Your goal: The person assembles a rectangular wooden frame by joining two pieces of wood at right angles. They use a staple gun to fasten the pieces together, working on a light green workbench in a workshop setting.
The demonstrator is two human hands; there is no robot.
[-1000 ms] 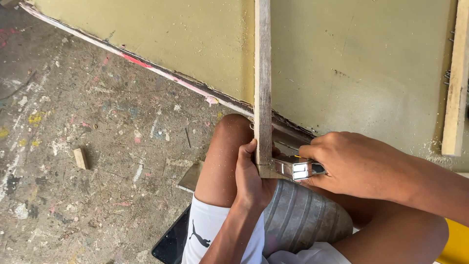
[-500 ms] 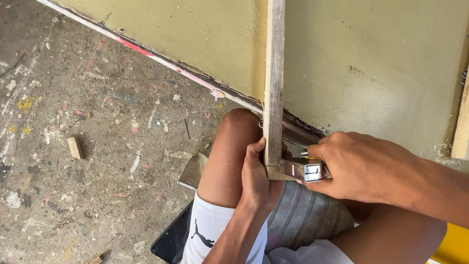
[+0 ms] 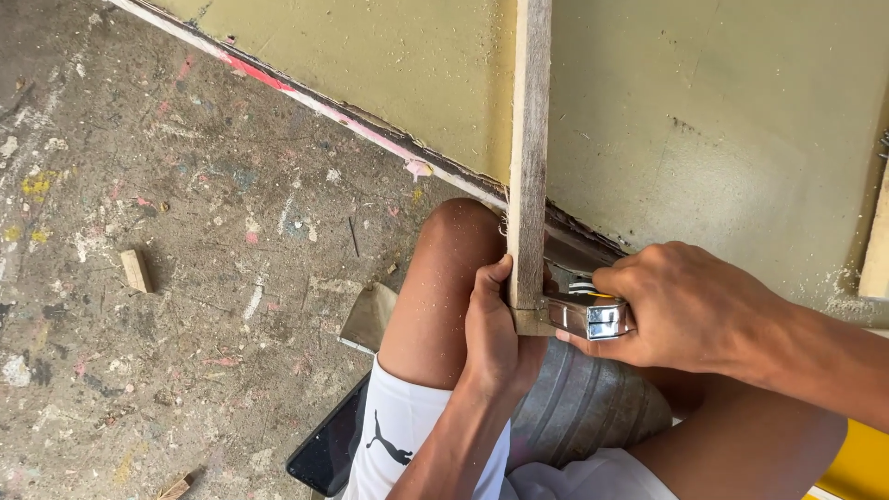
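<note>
Stapling step: left hand [image 3: 495,333] grips wooden slat [image 3: 530,157] at bottom end; right hand [image 3: 690,310] clamps chrome staple gun [image 3: 588,317] beside slat. Next needs firm squeeze.

- Both forearms are bare, with no sleeves in sight, and the left hand [image 3: 495,338] and right hand [image 3: 690,310] are bare too: no gloves, rings or watch show.
- White shorts [image 3: 407,444] lie below the left hand, with a small black leaping-animal emblem printed near the hem.
- The bare knee [image 3: 454,241] just above the left hand is dusted with fine pale sawdust specks.
</note>
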